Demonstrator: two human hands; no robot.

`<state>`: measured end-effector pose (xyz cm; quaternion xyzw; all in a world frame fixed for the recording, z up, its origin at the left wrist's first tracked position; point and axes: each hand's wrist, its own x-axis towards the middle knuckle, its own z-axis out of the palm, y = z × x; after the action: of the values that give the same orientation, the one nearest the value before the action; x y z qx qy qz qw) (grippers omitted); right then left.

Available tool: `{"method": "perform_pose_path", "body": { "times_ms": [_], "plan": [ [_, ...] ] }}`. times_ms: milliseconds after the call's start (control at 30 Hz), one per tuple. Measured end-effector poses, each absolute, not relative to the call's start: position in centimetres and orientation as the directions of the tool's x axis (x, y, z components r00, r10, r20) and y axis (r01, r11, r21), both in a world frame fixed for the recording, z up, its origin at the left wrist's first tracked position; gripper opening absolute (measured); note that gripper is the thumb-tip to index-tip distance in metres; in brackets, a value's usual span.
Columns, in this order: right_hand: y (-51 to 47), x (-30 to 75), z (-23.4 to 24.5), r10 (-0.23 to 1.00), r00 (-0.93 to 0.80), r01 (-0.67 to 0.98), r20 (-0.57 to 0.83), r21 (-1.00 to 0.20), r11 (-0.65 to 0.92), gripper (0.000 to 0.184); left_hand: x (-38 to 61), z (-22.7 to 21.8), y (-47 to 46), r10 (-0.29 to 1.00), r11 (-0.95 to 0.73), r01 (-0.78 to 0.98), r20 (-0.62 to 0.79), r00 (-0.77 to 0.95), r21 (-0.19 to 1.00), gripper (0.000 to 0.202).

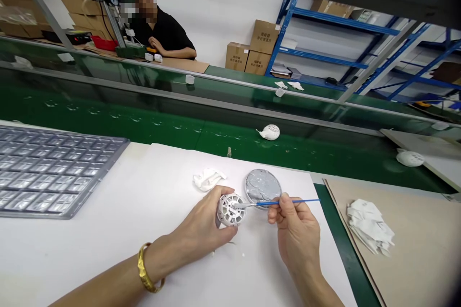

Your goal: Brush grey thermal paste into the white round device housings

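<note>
My left hand [200, 220] grips a white perforated round plastic part [228, 210], with a gold bangle [146, 268] on that wrist. My right hand [297, 235] pinches a thin blue-handled brush [288, 203], and its grey-coated metal tip touches the part's open face. Just behind the hands lies a round dish of grey paste [262, 185]. A crumpled white cloth [208, 179] rests to the left of the dish. All of these sit on a white work surface [108, 259].
A clear plastic blister tray [54, 177] lies at the left. Beyond runs a green conveyor belt [173, 129] carrying a white part [270, 132]. A cardboard sheet [414, 244] on the right holds white paper pieces [370, 226]. A co-worker [165, 33] sits behind the belt.
</note>
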<state>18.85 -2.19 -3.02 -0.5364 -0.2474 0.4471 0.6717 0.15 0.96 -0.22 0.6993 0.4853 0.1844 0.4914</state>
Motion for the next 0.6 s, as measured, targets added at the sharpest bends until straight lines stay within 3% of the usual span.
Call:
{"method": "perform_pose_path", "body": {
  "times_ms": [600],
  "plan": [
    [-2.28, 19.59, -3.74, 0.884, 0.46, -0.16, -0.087, -0.987, -0.014, 0.032, -0.05, -0.61, 1.03, 0.863, -0.085, 0.458, -0.164, 0.478, 0.885, 0.048]
  ]
}}
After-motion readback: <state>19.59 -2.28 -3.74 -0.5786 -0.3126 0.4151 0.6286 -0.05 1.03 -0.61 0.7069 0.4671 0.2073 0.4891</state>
